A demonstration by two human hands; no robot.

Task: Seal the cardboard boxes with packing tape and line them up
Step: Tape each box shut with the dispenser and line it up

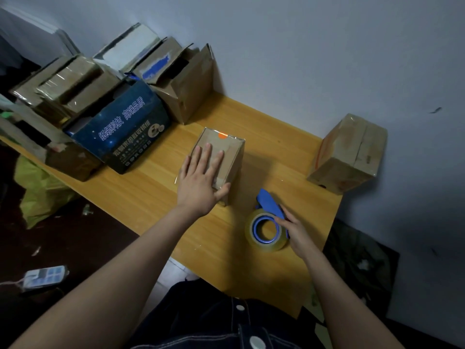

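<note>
Pale grey wall (pixel 302 46) and light wooden table (pixel 156 197) frame a packing job in progress. A person's left hand (pixel 198 182) lies flat on top of a small brown cardboard box (pixel 231 157) at the table's middle, fingers (pixel 208 152) straight and spread, thumb over the near edge. Glossy clear tape covers the lid, so the step in hand looks like pressing the strip down.

The right hand (pixel 294 230) has its fingers curled round the handle of a blue plastic tape dispenser (pixel 270 207), which sits on the table near the box without touching it.

A taped brown cardboard box (pixel 349 157) stands against the wall at far right. A dark blue printed carton (pixel 125 132) and a stack of worn brown cardboard boxes (pixel 181 81), some with flaps open, crowd the left.

Next, by the look of it, the small box needs sliding right to line up beside the taped one. That calls for a grip on its sides, not a flat palm.
</note>
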